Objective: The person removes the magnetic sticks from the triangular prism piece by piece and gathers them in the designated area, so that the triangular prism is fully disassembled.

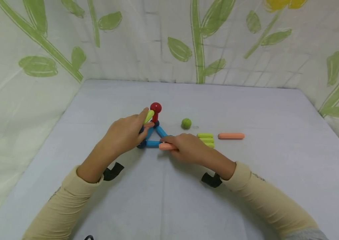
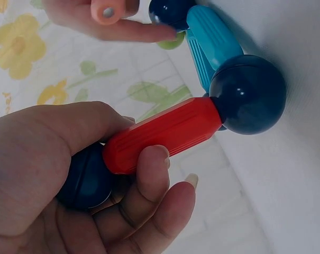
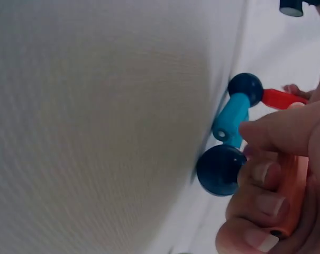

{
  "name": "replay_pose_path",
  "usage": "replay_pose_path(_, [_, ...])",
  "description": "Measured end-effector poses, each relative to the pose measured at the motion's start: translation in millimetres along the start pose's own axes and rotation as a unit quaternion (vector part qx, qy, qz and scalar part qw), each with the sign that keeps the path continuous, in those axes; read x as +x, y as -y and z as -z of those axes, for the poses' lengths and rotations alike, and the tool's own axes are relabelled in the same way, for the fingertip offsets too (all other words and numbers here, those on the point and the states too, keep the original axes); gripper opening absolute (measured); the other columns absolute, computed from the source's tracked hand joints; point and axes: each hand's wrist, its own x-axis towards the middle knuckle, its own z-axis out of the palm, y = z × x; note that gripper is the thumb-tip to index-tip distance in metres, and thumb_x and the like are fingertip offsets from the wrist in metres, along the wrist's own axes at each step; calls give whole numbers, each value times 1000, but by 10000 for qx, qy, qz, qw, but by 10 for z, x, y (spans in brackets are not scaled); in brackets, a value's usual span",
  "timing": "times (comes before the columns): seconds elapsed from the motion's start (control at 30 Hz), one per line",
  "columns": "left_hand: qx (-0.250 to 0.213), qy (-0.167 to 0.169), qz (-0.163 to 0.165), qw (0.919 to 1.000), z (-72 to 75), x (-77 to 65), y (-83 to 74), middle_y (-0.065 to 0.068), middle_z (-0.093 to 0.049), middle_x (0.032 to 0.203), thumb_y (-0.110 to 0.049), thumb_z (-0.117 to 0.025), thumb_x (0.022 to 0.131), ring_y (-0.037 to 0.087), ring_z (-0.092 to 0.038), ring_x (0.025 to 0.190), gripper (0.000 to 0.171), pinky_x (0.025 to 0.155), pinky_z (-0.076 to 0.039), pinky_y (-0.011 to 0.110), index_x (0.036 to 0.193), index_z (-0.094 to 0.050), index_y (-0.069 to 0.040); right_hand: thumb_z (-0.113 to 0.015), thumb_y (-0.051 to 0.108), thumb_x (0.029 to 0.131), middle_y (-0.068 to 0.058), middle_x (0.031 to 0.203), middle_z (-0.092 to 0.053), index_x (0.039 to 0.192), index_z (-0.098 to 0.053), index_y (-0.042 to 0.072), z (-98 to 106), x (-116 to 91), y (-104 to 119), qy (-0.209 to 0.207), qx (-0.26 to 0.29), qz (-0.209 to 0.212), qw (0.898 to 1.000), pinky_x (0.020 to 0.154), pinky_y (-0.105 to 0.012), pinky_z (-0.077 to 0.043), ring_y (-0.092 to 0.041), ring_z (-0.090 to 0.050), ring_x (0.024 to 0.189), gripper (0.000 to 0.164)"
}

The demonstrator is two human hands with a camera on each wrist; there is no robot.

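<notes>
In the head view my left hand (image 1: pixel 124 133) is at the left corner of a triangle of blue rods (image 1: pixel 153 143) and dark blue balls. The left wrist view shows it gripping a red rod (image 2: pixel 165 135) with a dark blue ball (image 2: pixel 85 177) at its palm end; another dark blue ball (image 2: pixel 248 94) joins the far end. A yellow-green rod (image 1: pixel 149 116) leads from that hand toward a red ball (image 1: pixel 156 107) atop another red rod (image 1: pixel 155 117). My right hand (image 1: pixel 191 148) holds an orange rod (image 3: pixel 293 196), fingertips close to a dark blue ball (image 3: pixel 220 169).
A green ball (image 1: pixel 186 123) lies behind the right hand. Several yellow-green rods (image 1: pixel 204 135) are lined up beside it, partly behind the wrist. Another orange rod (image 1: pixel 231 136) lies further right on the white table (image 1: pixel 265 153). A leaf-patterned cloth (image 1: pixel 157 60) hangs behind.
</notes>
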Motion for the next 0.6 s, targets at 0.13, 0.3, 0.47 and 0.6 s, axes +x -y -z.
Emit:
replay_pose_path(0.13, [-5, 35, 29, 10000, 0, 2, 3, 20, -68, 98, -17, -63, 97, 24, -58, 65, 61, 57, -52, 36, 148, -38, 7, -68, 11, 93, 5, 61, -50, 114, -65, 7, 26, -26, 5, -570, -92, -161, 9982, 49, -24, -38, -12, -45, 51, 22])
replay_pose_path(0.3, [30, 33, 35, 10000, 5, 9, 1, 21, -69, 103, -17, -65, 97, 25, -60, 67, 63, 57, -53, 36, 148, -38, 8, -69, 11, 91, 4, 65, -56, 107, -70, 8, 95, -20, -6, -607, -104, -845, 9945, 52, -25, -40, -13, -49, 54, 16])
replay_pose_path(0.47, [48, -8, 15, 10000, 3, 4, 0, 20, -68, 99, -16, -65, 97, 23, -58, 65, 62, 55, -51, 35, 148, -39, 8, -71, 10, 90, 4, 64, -53, 95, -73, 9, 97, -9, -48, -380, 57, -1046, 9938, 54, -24, -40, -13, -50, 56, 6])
replay_pose_path(0.6, [45, -22, 1, 10000, 2, 4, -6, 20, -68, 99, -16, -64, 97, 23, -58, 65, 61, 55, -51, 36, 148, -40, 7, -72, 14, 91, 5, 63, -52, 98, -72, 9, 65, -19, -59, -359, 179, -1091, 9932, 52, -24, -39, -11, -49, 55, 8])
